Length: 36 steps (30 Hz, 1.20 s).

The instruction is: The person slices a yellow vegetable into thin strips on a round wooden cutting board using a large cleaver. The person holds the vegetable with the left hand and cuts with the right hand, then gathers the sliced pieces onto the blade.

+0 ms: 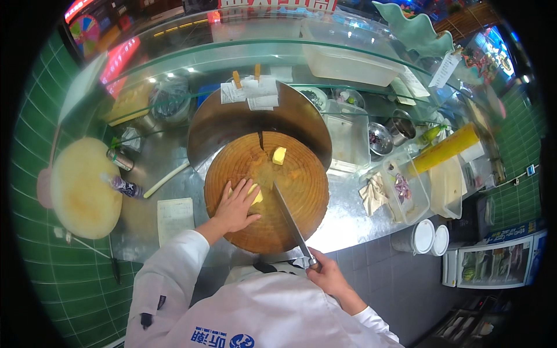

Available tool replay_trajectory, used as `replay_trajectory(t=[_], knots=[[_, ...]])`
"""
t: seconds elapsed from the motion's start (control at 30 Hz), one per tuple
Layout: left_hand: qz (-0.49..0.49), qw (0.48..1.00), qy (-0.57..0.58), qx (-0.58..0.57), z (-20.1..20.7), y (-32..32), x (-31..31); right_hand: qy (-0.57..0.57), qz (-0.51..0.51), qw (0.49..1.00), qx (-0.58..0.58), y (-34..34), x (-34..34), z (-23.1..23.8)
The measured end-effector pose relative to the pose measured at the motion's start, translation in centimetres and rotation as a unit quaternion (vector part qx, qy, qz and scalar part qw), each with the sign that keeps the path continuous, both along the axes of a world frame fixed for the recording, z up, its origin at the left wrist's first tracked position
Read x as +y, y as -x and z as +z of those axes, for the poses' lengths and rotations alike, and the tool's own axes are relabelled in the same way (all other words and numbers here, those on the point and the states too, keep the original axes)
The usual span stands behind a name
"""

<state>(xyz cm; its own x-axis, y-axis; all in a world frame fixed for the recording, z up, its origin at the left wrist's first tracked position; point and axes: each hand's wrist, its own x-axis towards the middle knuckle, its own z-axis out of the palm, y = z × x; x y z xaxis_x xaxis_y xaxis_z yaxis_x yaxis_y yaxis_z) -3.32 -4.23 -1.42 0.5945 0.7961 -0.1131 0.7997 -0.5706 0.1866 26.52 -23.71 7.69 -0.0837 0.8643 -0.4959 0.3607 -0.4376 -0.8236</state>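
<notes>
Printed slips point(264, 93) are clipped to the curved metal guard point(212, 127); their writing appears too small to read. The steel surface point(354, 200) carries a round wooden block point(307, 174). Left hand point(234, 207): flat, fingers apart, over 1 yellow piece point(256, 196). Right hand point(328, 277): clamped on the knife point(289, 218), handle beyond the block's near edge. A 2nd yellow piece point(279, 155) lies apart, toward the far edge.
</notes>
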Motion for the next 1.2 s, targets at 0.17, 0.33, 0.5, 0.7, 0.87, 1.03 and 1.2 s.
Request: replay_trajectory(t=[0.17, 0.33, 0.5, 0.7, 0.87, 1.03, 1.2], knots=[[0.017, 0.999, -0.005, -0.041, -1.1, 0.3, -0.1, 0.027, -0.007, 0.999, 0.028, 0.2, 0.5, 0.0], [0.130, 0.972, -0.026, -0.194, 0.5, 0.7, 0.8, 0.021, -0.009, 0.998, 0.057, 0.7, 2.2, -1.1], [0.159, 0.961, -0.024, -0.227, -0.6, -0.6, 0.2, 0.027, 0.010, 0.997, 0.078, 1.6, 4.1, -1.8], [0.159, 0.949, -0.070, -0.263, -3.5, -0.8, 0.0, 0.002, 0.046, 0.998, 0.048, 1.4, 4.9, -1.5], [0.154, 0.944, -0.027, -0.292, -4.0, -0.3, 0.0, -0.017, 0.076, 0.996, 0.031, 1.5, 5.8, -1.6], [0.058, 0.986, -0.075, -0.139, -2.3, 1.2, -2.4, 0.008, 0.058, 0.998, 0.038, 1.6, 5.7, -1.7], [0.048, 0.995, -0.043, -0.072, -1.5, 1.4, -3.2, 0.025, 0.050, 0.998, 0.033, 2.0, 5.7, -1.2]])
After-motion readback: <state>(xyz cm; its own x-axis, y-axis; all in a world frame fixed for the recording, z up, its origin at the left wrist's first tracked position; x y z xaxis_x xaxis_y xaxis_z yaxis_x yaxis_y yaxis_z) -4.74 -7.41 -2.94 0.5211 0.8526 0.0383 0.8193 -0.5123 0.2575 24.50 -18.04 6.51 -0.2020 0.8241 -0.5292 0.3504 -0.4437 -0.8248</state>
